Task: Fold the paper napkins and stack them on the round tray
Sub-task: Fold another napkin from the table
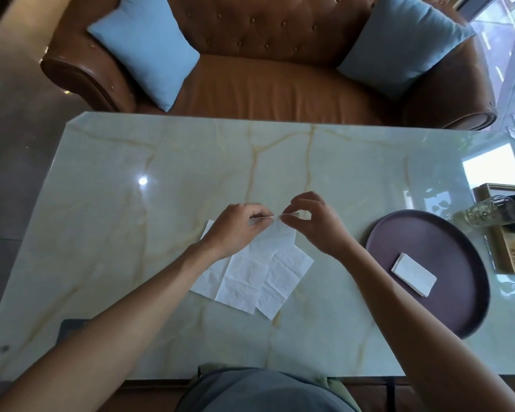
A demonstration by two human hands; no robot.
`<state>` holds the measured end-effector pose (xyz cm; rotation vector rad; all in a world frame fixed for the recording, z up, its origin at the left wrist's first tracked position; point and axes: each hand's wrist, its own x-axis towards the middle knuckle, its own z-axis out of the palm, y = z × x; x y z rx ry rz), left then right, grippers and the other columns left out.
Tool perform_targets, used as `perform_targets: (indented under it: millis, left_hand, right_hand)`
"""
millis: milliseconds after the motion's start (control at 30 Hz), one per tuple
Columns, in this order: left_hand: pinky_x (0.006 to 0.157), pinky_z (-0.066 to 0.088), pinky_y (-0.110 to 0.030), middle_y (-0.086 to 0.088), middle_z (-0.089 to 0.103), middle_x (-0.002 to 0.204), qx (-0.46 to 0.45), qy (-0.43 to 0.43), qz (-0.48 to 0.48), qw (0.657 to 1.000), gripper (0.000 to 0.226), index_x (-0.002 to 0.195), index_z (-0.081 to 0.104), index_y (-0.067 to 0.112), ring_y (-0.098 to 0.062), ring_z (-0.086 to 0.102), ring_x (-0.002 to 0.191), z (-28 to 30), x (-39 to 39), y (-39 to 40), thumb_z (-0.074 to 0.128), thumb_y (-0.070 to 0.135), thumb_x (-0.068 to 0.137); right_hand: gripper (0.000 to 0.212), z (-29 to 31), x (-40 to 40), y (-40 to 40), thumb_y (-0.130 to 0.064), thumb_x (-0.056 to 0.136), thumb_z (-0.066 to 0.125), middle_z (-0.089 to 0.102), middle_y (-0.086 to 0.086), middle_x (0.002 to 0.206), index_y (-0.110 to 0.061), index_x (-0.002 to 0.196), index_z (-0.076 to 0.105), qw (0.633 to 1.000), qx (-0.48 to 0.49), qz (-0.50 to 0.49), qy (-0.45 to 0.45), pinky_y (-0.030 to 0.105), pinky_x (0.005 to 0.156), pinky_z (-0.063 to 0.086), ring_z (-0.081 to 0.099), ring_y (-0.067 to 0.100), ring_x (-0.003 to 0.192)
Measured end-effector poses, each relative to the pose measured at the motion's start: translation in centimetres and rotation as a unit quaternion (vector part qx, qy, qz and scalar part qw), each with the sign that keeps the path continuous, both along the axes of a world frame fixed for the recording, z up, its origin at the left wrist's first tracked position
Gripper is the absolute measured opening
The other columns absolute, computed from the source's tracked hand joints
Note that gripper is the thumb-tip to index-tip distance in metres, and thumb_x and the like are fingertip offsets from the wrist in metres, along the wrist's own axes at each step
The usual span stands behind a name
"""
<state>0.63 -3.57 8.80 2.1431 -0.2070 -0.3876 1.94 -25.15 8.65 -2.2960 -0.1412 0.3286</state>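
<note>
1. Your left hand [238, 226] pinches the far edge of the top napkin [275, 233], fingers curled on the paper.
2. Loose napkins [250, 281] lie unfolded on the table [101, 203], at 6 o'clock from both hands.
3. Your right hand [314, 223] pinches the same edge, just beside the left.
4. Step looks like: starting a fold. Next: bring the edge toward 6 o'clock, align corners, crease.
5. Round tray [446, 316] sits at 3 o'clock, holding one folded napkin [414, 273]. Stack there.
</note>
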Motion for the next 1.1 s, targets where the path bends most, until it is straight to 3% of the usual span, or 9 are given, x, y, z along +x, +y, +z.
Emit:
perform_targets:
  millis: [167,333,467,567,633,700,867,967,1100]
  left_hand:
    - [0.084,0.047,-0.008,0.012,0.078,0.104,-0.026,0.002,-0.008,1.000,0.024,0.109,0.079,0.015,0.006,0.069,0.099,0.6,0.5,0.5,0.065,0.032,0.099]
    - [0.077,0.051,-0.015,0.010,0.079,0.097,-0.068,0.029,0.026,0.997,0.021,0.103,0.080,0.016,0.000,0.072,0.088,0.5,0.7,1.1,0.068,0.032,0.097]
    - [0.072,0.054,-0.026,0.002,0.078,0.088,-0.086,0.052,0.056,0.993,0.016,0.097,0.079,0.014,-0.006,0.068,0.076,0.3,0.9,1.8,0.069,0.027,0.097]
    - [0.074,0.058,-0.029,-0.018,0.076,0.096,-0.156,0.091,0.071,0.981,0.016,0.100,0.076,0.005,-0.010,0.069,0.082,0.7,1.0,2.3,0.068,0.019,0.098]
    - [0.077,0.060,-0.034,-0.022,0.075,0.099,-0.200,0.122,0.067,0.970,0.017,0.102,0.075,0.004,-0.016,0.070,0.084,1.1,1.0,2.2,0.067,0.018,0.098]
    - [0.075,0.063,-0.036,-0.015,0.075,0.092,-0.240,0.152,0.073,0.956,0.015,0.101,0.074,0.005,-0.017,0.071,0.083,1.4,1.0,1.9,0.066,0.017,0.099]
    - [0.063,0.060,-0.030,0.000,0.073,0.080,-0.287,0.170,0.165,0.928,0.012,0.096,0.070,0.011,-0.013,0.070,0.070,1.2,0.9,1.3,0.062,0.017,0.101]
    - [0.064,0.058,-0.031,-0.001,0.070,0.079,-0.279,0.175,0.204,0.922,0.013,0.091,0.069,0.014,-0.015,0.068,0.070,0.3,0.8,1.8,0.062,0.020,0.100]
    - [0.065,0.056,-0.030,0.001,0.067,0.074,-0.285,0.215,0.227,0.906,0.016,0.084,0.063,0.017,-0.013,0.064,0.067,-0.6,0.3,1.7,0.058,0.016,0.100]
  right_hand:
    - [0.014,1.8,0.4,-0.2,-0.035,0.095,0.072,0.077,-0.010,0.093,-0.023,0.096,0.080,0.998,-0.007,0.046,0.030,0.030,0.081,0.054,0.071,0.010,0.090]
    - [0.014,2.1,0.9,-1.0,-0.031,0.096,0.071,0.080,-0.010,0.090,-0.022,0.094,0.081,0.998,0.015,0.044,0.040,0.030,0.082,0.057,0.074,0.007,0.088]
    - [0.014,2.0,1.1,-3.1,-0.017,0.097,0.068,0.079,0.000,0.080,-0.014,0.090,0.080,0.994,0.084,-0.013,0.065,0.029,0.078,0.053,0.076,0.016,0.079]
    - [0.013,1.2,0.8,-4.2,-0.019,0.093,0.074,0.081,0.000,0.099,-0.014,0.104,0.078,0.978,0.155,-0.077,0.114,0.030,0.092,0.055,0.075,0.010,0.096]
    - [0.042,0.7,0.2,-4.0,-0.023,0.089,0.080,0.076,0.001,0.122,-0.012,0.128,0.069,0.953,0.230,-0.068,0.187,0.031,0.106,0.052,0.070,0.009,0.115]
    - [0.053,0.2,-0.4,-3.2,-0.025,0.089,0.079,0.073,0.003,0.131,-0.010,0.136,0.062,0.932,0.268,-0.033,0.244,0.030,0.107,0.051,0.068,0.012,0.122]
    - [0.026,-0.7,-1.8,-1.6,-0.021,0.096,0.071,0.078,0.011,0.115,-0.006,0.117,0.073,0.917,0.264,-0.031,0.298,0.039,0.098,0.054,0.073,0.022,0.100]
    - [0.025,-0.7,-2.2,-1.2,-0.010,0.097,0.068,0.076,0.019,0.101,0.005,0.117,0.068,0.895,0.297,-0.078,0.324,0.032,0.081,0.059,0.073,0.024,0.076]
    - [0.029,-0.2,-2.2,-0.8,-0.007,0.096,0.068,0.073,0.020,0.093,-0.002,0.124,0.062,0.880,0.325,-0.139,0.316,0.032,0.076,0.058,0.067,0.024,0.066]
